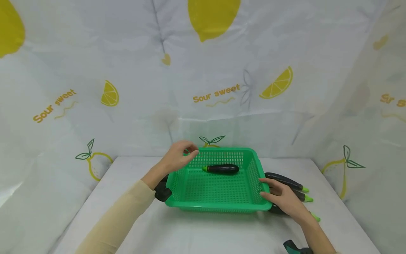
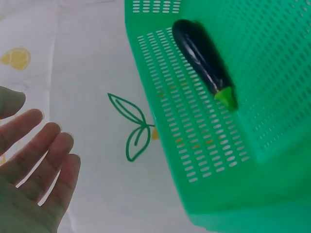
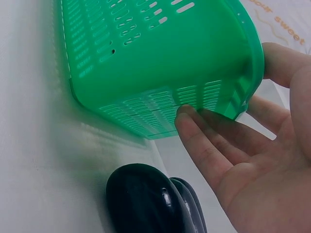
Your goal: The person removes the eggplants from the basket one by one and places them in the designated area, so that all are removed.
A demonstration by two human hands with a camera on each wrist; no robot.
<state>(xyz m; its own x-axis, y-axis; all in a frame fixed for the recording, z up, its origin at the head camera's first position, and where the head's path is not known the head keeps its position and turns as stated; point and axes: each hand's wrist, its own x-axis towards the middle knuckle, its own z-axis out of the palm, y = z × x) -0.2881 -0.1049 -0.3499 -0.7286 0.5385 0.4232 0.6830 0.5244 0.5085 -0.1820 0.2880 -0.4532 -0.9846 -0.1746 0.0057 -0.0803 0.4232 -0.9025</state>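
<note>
Sleeve [image 1: 117, 218] first, pale and long, running up my left arm from the lower edge of the head view. On the other side my right hand [image 1: 283, 201] rests at the near right corner of the green basket [image 1: 219, 206], fingers [image 3: 204, 145] straight and spread, their tips touching the underside of the rim while the thumb lies along the top edge. It grips nothing; the hand is simply laid against the plastic. Just under and beside that hand, three dark eggplants [image 1: 285, 181] lie on the white table [image 1: 203, 233], side by side with their green stalk ends pointing away to the right (the right wrist view shows their rounded dark ends just beside the basket wall).

The basket stands in the middle of the table. Inside it, toward the far wall, lies a single eggplant [image 1: 222, 169], flat on the perforated floor, its green stalk end pointing left.

My left hand [image 1: 179, 157] hovers at the far left corner of the basket, over the rim; from the left wrist view its fingers [image 2: 48, 165] are straight and apart, holding nothing, and I cannot tell whether it touches the rim.

Behind everything hangs a white cloth [image 1: 222, 95] printed with lemons.
</note>
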